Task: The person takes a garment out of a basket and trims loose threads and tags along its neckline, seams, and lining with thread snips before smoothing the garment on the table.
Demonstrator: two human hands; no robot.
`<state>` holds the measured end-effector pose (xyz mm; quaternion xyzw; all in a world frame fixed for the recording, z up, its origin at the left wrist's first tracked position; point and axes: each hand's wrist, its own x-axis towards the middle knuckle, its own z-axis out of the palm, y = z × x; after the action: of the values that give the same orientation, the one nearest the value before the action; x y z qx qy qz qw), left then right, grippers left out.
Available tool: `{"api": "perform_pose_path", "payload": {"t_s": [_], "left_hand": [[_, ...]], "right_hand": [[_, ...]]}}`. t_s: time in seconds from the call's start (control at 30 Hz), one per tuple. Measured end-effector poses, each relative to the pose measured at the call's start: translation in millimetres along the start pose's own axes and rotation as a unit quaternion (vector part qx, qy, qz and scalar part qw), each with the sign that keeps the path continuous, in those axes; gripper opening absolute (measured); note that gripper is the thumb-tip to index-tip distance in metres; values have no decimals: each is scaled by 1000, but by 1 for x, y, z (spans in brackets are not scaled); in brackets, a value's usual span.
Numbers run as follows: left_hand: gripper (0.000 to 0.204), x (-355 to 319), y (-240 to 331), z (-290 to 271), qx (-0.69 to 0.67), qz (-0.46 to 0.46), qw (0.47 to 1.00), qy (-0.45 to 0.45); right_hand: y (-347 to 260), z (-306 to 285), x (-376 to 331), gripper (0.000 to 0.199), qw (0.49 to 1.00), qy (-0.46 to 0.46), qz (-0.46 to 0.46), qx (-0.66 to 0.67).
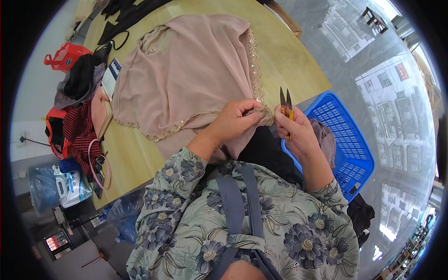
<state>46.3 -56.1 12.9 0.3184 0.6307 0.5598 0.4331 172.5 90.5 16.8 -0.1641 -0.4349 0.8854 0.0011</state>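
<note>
Hands (234, 122) holding beige-pink garment (196, 70) and scissors (287, 108), mauve cloth (325, 138) in blue basket (346, 135)

Garment: pale grey-green floral top (284, 224), filling the lower centre of the frame;
Print: large slate-blue flowers (296, 249) with cream centres; thin, curving leaves;
Sleeves: same fabric; left sleeve (175, 179) and right sleeve (330, 196) both leave the forearms bare;
Bands: plain slate-blue strips (232, 200) hanging at lower centre;
Hands: left hand (234, 122) and right hand (298, 133) bare
</note>
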Motion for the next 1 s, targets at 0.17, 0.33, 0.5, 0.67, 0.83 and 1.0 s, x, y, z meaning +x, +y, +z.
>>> {"api": "perform_pose_path", "payload": {"t_s": [0.17,0.33,0.5,0.67,0.83,1.0], "left_hand": [[15,0,1,-1,-32,-4,999,14],[16,2,3,-3,-89,-1,996,8],[17,2,2,-4,-94,-21,995,18],[17,2,5,-2,-116,-15,993,28],[17,1,4,-3,-113,-18,993,28],[18,4,2,-2,-111,-17,993,23]], "right_hand": [[2,-1,2,12,996,18,-17,-84],[6,-4,2,20,938,49,-146,-312],[12,-16,-11,27,915,60,-172,-361],[15,-13,-16,28,885,71,-186,-421],[18,-8,-10,26,879,52,-217,-422],[26,-13,-5,24,910,55,-212,-351]]}}
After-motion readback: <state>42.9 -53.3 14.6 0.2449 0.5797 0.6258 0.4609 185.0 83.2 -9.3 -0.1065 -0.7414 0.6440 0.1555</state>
